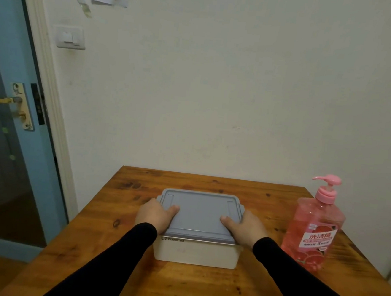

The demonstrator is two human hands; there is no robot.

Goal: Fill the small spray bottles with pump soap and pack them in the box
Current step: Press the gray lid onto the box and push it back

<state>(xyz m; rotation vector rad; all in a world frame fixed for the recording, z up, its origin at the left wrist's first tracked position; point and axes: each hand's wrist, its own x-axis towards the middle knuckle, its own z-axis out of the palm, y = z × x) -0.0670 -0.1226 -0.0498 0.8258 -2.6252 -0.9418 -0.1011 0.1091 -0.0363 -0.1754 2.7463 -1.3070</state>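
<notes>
Grey lid (199,212) sat closed on white box (195,251), centred on wooden table (176,289). Left hand (153,214) and right hand (244,225) clasped the lid's 2 side edges, thumbs on top, likely to lift it off. Spray bottles unseen. Pink pump soap (313,233) stood well right; label read "洗洁精"; box logo blurred.
</notes>
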